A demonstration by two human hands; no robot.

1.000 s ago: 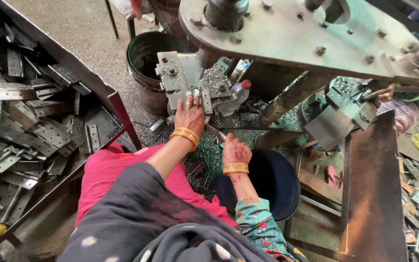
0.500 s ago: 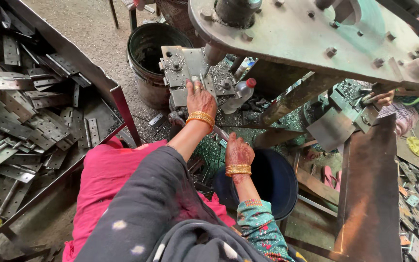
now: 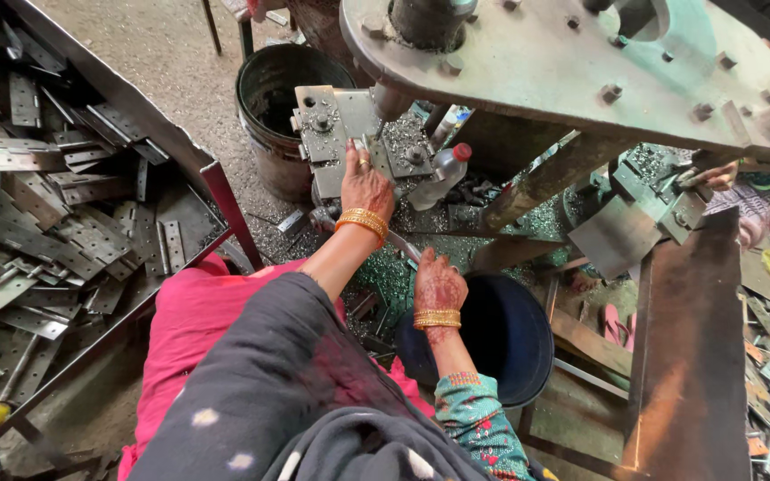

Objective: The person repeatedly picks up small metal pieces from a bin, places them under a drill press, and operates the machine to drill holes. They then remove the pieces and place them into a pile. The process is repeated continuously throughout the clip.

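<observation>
My left hand (image 3: 365, 183) reaches forward, palm down, onto the grey die block (image 3: 327, 125) of a press. Its fingertips pinch a small flat metal piece (image 3: 374, 150) under the ram. It wears gold bangles and a ring. My right hand (image 3: 438, 283), hennaed and with bangles, hangs lower, knuckles up and fingers curled down over metal punchings (image 3: 385, 267), beside the rim of a dark blue tub (image 3: 528, 356). What its fingers hold is hidden.
A heavy steel press frame (image 3: 536, 71) overhangs the work. A black bucket (image 3: 274, 98) stands behind the die, and a plastic bottle (image 3: 443, 174) lies to its right. A tray of hinge plates (image 3: 55, 214) fills the left. A rusty steel plate (image 3: 692, 356) stands on the right.
My left hand has slid a little further onto the die block. My right hand stays by the blue tub.
</observation>
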